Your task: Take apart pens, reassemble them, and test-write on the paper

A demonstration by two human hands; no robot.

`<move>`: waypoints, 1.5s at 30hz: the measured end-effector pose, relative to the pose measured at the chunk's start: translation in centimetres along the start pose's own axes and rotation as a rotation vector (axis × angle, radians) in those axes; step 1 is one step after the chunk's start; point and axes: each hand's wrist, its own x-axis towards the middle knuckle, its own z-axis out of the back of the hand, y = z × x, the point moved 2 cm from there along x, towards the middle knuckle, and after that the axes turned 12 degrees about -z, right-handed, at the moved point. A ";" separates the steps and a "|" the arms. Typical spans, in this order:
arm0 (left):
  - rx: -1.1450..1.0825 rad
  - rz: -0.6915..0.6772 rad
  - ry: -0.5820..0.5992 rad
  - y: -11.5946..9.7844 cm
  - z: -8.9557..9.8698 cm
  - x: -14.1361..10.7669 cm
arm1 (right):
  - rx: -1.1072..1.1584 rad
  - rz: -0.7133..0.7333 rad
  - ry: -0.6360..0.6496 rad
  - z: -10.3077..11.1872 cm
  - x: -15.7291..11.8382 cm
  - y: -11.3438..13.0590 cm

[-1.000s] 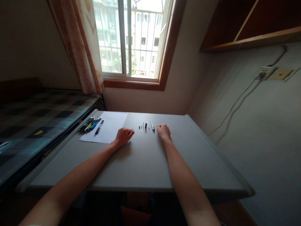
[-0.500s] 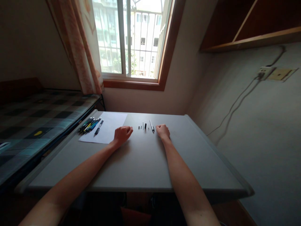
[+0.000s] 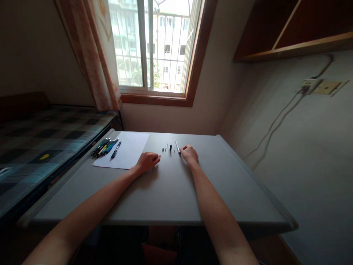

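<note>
My right hand (image 3: 189, 154) has its fingertips at the lower end of a pen barrel (image 3: 178, 146), clear with a dark grip, which lies slanted on the table; the fingers look pinched on its side. Loosely curled, my left hand (image 3: 148, 161) rests on the table near the sheet's edge with nothing visible in it. Between the hands lie loose pen parts: a black cap (image 3: 170, 148), a thin refill (image 3: 167, 148), and small pieces (image 3: 163, 149) too tiny to name for certain.
A white sheet of paper (image 3: 132, 147) lies on the left of the grey table (image 3: 171, 195). On it are a heap of pens (image 3: 104, 148) and a single black pen (image 3: 116, 150). A bed (image 3: 55, 132) stands left; a cable (image 3: 271, 127) hangs on the right wall.
My right hand has shifted slightly left, its fingertips reaching the pen barrel. My left hand has moved a little right and nearer to me. The loose parts have stayed in place.
</note>
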 end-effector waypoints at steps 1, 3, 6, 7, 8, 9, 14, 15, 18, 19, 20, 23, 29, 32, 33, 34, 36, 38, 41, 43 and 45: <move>-0.003 -0.005 -0.003 0.0 0.0 0.0 | -0.007 0.013 0.004 0.0 -0.1 0.0; -0.011 -0.010 -0.009 0.0 0.0 0.0 | -0.025 0.042 0.006 0.0 -0.3 0.1; -0.020 -0.027 -0.015 0.0 0.0 0.0 | -0.056 0.085 0.003 0.0 -0.6 0.3; -0.020 -0.033 -0.017 0.0 0.0 0.0 | -0.067 0.093 0.003 -0.1 -0.7 0.3; -0.019 -0.039 -0.019 0.0 0.0 0.0 | -0.077 0.098 0.004 -0.1 -0.8 0.4; -0.018 -0.042 -0.021 0.0 0.0 0.0 | -0.087 0.100 0.006 -0.1 -0.8 0.4; -0.009 -0.038 -0.024 0.1 -0.1 -0.1 | -0.119 0.113 0.003 -0.3 -0.9 0.6; -0.008 -0.036 -0.022 0.1 -0.1 -0.1 | -0.123 0.115 0.002 -0.3 -0.8 0.6; -0.010 -0.038 -0.016 0.1 -0.1 -0.1 | -0.133 0.115 -0.002 -0.4 -0.8 0.6; -0.012 -0.040 -0.014 0.1 -0.1 -0.1 | -0.136 0.115 -0.002 -0.4 -0.8 0.6; -0.012 -0.041 -0.014 0.1 -0.1 -0.1 | -0.138 0.114 -0.002 -0.4 -0.8 0.6; -0.008 -0.034 -0.015 0.1 -0.1 -0.1 | -0.141 0.107 0.002 -0.4 -0.9 0.6; -0.002 -0.035 -0.013 0.1 -0.2 -0.1 | -0.144 0.086 -0.009 -0.2 -1.0 0.6; -0.004 -0.038 -0.011 0.2 -0.2 -0.1 | -0.138 0.068 0.001 -0.2 -1.0 0.6; -0.004 -0.037 -0.010 0.2 -0.2 -0.1 | -0.135 0.063 0.004 -0.2 -0.9 0.6; -0.003 -0.037 -0.011 0.2 -0.3 -0.1 | -0.132 0.059 0.005 -0.2 -0.9 0.6; -0.003 -0.037 -0.014 0.3 -0.3 -0.1 | -0.125 0.055 0.005 -0.2 -0.9 0.6; -0.005 -0.040 -0.016 0.3 -0.3 -0.1 | -0.114 0.054 -0.001 -0.2 -0.9 0.5; -0.005 -0.044 -0.022 0.3 -0.3 -0.2 | -0.083 0.044 -0.013 -0.3 -0.9 0.4; -0.005 -0.040 -0.024 0.4 -0.2 -0.2 | -0.036 0.025 -0.018 -0.3 -0.7 0.4; -0.012 -0.029 -0.024 0.5 -0.2 -0.2 | 0.048 0.032 -0.028 -0.3 -0.6 0.5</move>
